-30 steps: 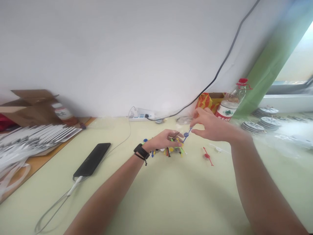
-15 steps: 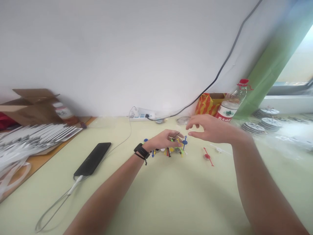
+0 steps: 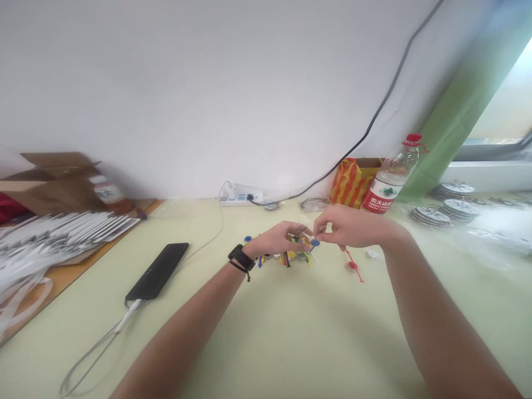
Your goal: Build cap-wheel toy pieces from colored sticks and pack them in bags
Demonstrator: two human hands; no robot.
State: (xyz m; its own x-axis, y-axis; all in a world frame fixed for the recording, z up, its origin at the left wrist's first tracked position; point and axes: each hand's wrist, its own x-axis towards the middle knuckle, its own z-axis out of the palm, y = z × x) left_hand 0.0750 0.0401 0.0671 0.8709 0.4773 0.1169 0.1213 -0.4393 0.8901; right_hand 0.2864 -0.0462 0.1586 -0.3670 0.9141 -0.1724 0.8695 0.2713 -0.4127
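My left hand (image 3: 279, 238), with a black watch (image 3: 241, 257) on its wrist, hovers low over a pile of coloured plastic arrow spinners (image 3: 286, 257). Its fingers are curled together, and a thin dark piece shows at the tips; what they grip is partly hidden. My right hand (image 3: 347, 226) pinches the end of a blue arrow spinner (image 3: 315, 243) at the pile's right side, its thumb and forefinger nearly meeting my left fingertips. To the right, a red arrow spinner (image 3: 352, 266) and a white spinner (image 3: 373, 254) lie apart on the table.
A phone (image 3: 158, 271) on a charging cable lies at left. Stacked white sheets (image 3: 83, 235) and a cardboard box (image 3: 54, 185) stand beyond it. Along the wall are a power strip (image 3: 243, 195), a striped bag (image 3: 349, 185) and a large bottle (image 3: 386, 183). Stacks of round discs (image 3: 430, 216) stand at right.
My right hand has moved down and slightly left, and its open fingers have closed on the blue arrow spinner. My left hand has barely moved.
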